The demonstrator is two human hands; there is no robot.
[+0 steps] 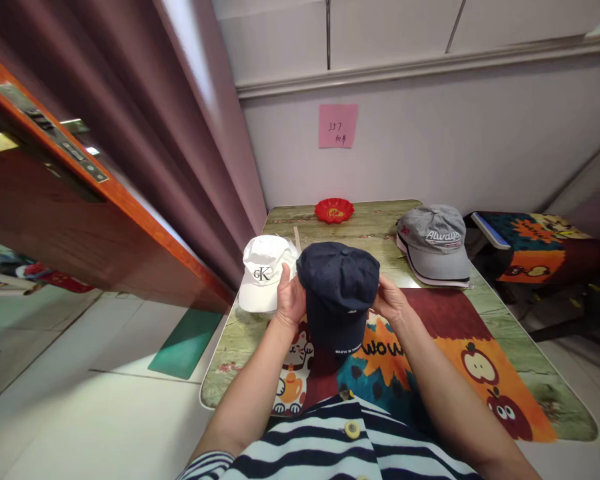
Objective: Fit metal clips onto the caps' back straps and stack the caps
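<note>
While both hands, left hand (290, 301) and right hand (391, 300), grip the navy cap (338, 293) above the bench (505, 313), white cap (263, 280) lies just left; handling underway, steady placement judged next.

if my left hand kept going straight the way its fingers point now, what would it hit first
Probably the white cap. The left hand grips the side of the navy cap with fingers pointing up and away across the table, and the white cap sits right beyond them, though depth is hard to judge.
</note>
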